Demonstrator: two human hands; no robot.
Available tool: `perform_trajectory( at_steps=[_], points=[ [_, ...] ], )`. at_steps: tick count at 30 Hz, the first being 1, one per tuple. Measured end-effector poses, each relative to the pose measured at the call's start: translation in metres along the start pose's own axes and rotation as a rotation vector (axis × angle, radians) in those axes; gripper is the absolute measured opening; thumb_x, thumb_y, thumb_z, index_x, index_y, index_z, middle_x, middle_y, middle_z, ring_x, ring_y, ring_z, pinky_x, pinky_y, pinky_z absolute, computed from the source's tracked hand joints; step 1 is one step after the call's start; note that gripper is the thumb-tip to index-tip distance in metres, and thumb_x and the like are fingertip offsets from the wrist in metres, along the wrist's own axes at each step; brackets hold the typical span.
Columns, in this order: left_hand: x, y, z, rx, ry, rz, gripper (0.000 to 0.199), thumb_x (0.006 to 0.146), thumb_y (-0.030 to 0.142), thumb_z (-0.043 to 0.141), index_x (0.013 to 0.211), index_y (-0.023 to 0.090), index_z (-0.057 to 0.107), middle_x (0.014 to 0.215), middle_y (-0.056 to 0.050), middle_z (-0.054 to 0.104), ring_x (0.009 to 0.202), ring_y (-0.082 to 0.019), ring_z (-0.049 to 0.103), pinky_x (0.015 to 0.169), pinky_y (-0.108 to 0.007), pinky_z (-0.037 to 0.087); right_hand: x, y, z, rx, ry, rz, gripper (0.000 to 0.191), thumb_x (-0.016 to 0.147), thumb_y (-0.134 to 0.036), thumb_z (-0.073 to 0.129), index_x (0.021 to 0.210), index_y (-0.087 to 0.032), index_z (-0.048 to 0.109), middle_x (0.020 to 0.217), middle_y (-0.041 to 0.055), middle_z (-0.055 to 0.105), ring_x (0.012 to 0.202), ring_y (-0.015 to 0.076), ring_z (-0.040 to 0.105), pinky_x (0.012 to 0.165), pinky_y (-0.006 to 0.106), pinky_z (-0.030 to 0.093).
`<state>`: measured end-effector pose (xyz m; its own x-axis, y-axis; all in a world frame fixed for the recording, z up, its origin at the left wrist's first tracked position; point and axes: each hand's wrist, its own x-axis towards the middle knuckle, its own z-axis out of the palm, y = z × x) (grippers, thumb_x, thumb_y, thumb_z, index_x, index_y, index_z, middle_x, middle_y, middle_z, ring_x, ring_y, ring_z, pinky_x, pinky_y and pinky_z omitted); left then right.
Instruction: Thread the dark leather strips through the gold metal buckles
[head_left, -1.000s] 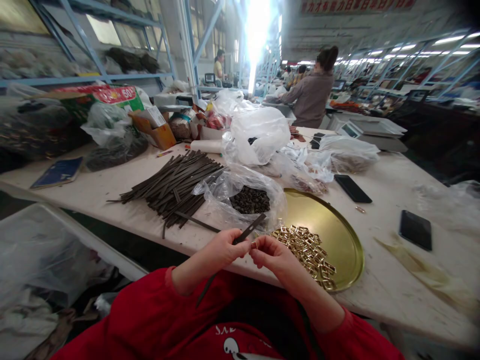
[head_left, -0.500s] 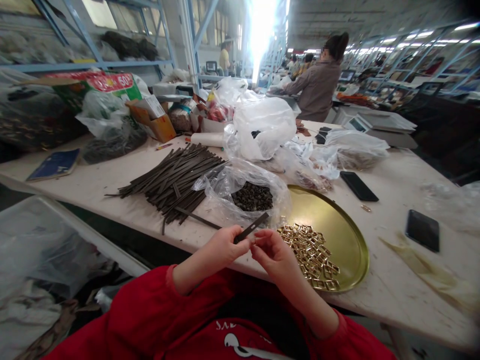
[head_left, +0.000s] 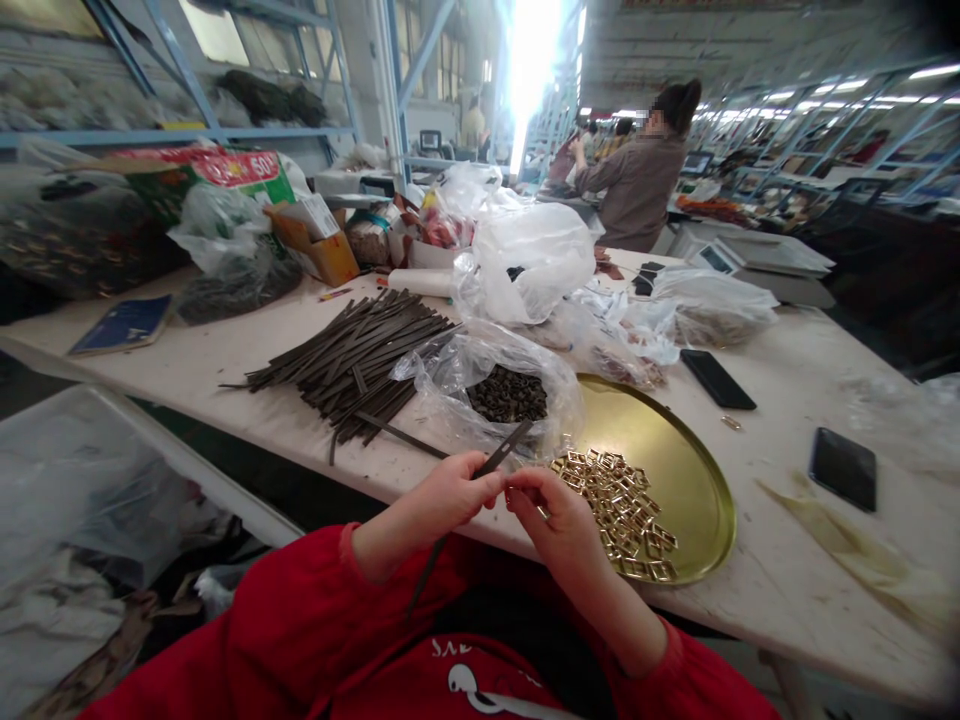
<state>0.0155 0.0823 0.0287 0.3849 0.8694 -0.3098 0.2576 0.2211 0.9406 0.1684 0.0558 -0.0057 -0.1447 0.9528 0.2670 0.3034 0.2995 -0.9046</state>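
Note:
A dark brown strap (head_left: 508, 446) is gripped by my left hand (head_left: 444, 497) between thumb and fingers. One end sticks up past the fingers and a tail hangs below the wrist. My right hand (head_left: 561, 522) is closed in a pinch, its fingertips meeting my left fingertips. Whatever it pinches is too small and covered to make out. Just beyond the hands lies an open clear plastic bag (head_left: 442, 385) of small dark pieces (head_left: 508, 393). To the right, small gold metal buckles (head_left: 626, 510) are heaped on a round gold tray (head_left: 686, 480).
A pile of loose dark straps (head_left: 352, 355) covers the left of the table (head_left: 780, 600). Behind stand white plastic bags (head_left: 536, 260) and a small cardboard box (head_left: 330, 255). Two phones (head_left: 716, 380) lie on the right. A co-worker (head_left: 645, 175) stands beyond the table.
The strap has turned in my left hand, and its tail now shows hanging below. My right fingertips have closed against the left ones. The co-worker's hands have come up.

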Motion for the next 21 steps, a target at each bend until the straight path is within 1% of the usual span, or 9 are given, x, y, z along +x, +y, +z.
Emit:
perform_trajectory(
  at_steps=[3,6,8,10,13,15,17,19,21],
  points=[
    [-0.003,-0.001,0.001,0.026,0.016,0.064,0.021,0.075,0.035,0.049,0.067,0.015,0.049,0.055,0.006,0.041,0.046,-0.006,0.031,0.043,-0.019,0.025,-0.001,0.002,0.001,0.012,0.009,0.006,0.005,0.081,-0.022,0.053,0.082,-0.025,0.058,0.073,-0.0003,0.062,0.065,0.0146,0.058,0.062,0.027,0.045],
    [-0.003,-0.006,0.005,0.08,0.092,0.15,0.012,0.072,0.025,0.051,0.076,0.014,0.053,0.062,0.004,0.049,0.057,-0.009,0.041,0.053,-0.02,0.033,-0.002,0.006,0.005,0.106,0.069,0.071,0.001,0.08,-0.024,0.055,0.08,-0.024,0.054,0.07,-0.001,0.061,0.064,0.0147,0.059,0.062,0.027,0.046],
    [-0.003,-0.011,0.008,0.118,0.126,0.178,0.013,0.072,0.025,0.052,0.078,0.014,0.053,0.066,0.003,0.052,0.062,-0.011,0.044,0.058,-0.022,0.035,-0.003,0.008,0.006,0.152,0.096,0.103,0.004,0.08,-0.027,0.056,0.081,-0.024,0.053,0.072,-0.0002,0.061,0.066,0.015,0.059,0.062,0.027,0.047],
    [-0.002,-0.014,0.012,0.156,0.131,0.192,0.012,0.073,0.026,0.051,0.074,0.015,0.052,0.066,0.003,0.051,0.063,-0.011,0.044,0.057,-0.022,0.035,-0.004,0.008,0.006,0.136,0.112,0.088,0.004,0.081,-0.027,0.055,0.083,-0.024,0.053,0.076,0.0009,0.061,0.068,0.0153,0.059,0.062,0.027,0.047],
    [0.0,-0.017,0.015,0.199,0.152,0.214,0.011,0.074,0.026,0.049,0.068,0.016,0.049,0.062,0.005,0.045,0.06,-0.01,0.041,0.054,-0.021,0.032,-0.004,0.005,0.001,-0.016,0.122,-0.047,0.003,0.083,-0.024,0.053,0.084,-0.024,0.055,0.084,0.0029,0.063,0.077,0.0166,0.06,0.068,0.029,0.049],
    [0.001,-0.018,0.016,0.22,0.168,0.217,0.012,0.074,0.025,0.049,0.067,0.016,0.048,0.06,0.005,0.042,0.059,-0.01,0.039,0.053,-0.021,0.031,-0.002,0.002,-0.004,-0.164,0.087,-0.168,0.009,0.084,-0.021,0.05,0.085,-0.025,0.058,0.092,0.0048,0.064,0.087,0.0179,0.06,0.076,0.031,0.049],
    [0.002,-0.02,0.015,0.23,0.178,0.214,0.012,0.074,0.025,0.048,0.067,0.016,0.048,0.06,0.005,0.042,0.059,-0.01,0.039,0.053,-0.021,0.031,0.0,0.001,-0.008,-0.284,0.04,-0.263,0.013,0.085,-0.019,0.048,0.087,-0.025,0.06,0.1,0.0065,0.064,0.093,0.0186,0.06,0.08,0.032,0.049],
    [0.003,-0.022,0.014,0.23,0.188,0.211,0.012,0.074,0.026,0.048,0.068,0.016,0.049,0.061,0.005,0.043,0.06,-0.01,0.04,0.054,-0.021,0.031,0.002,0.001,-0.01,-0.347,0.01,-0.317,0.016,0.086,-0.019,0.047,0.09,-0.024,0.061,0.103,0.0079,0.063,0.094,0.0182,0.061,0.079,0.031,0.05],
    [0.005,-0.025,0.013,0.223,0.191,0.213,0.012,0.074,0.026,0.048,0.069,0.016,0.05,0.062,0.005,0.045,0.06,-0.01,0.041,0.054,-0.021,0.032,0.004,0.004,-0.011,-0.368,-0.006,-0.341,0.016,0.086,-0.018,0.046,0.089,-0.023,0.061,0.103,0.0089,0.064,0.093,0.0176,0.062,0.078,0.03,0.051]
  ],
)
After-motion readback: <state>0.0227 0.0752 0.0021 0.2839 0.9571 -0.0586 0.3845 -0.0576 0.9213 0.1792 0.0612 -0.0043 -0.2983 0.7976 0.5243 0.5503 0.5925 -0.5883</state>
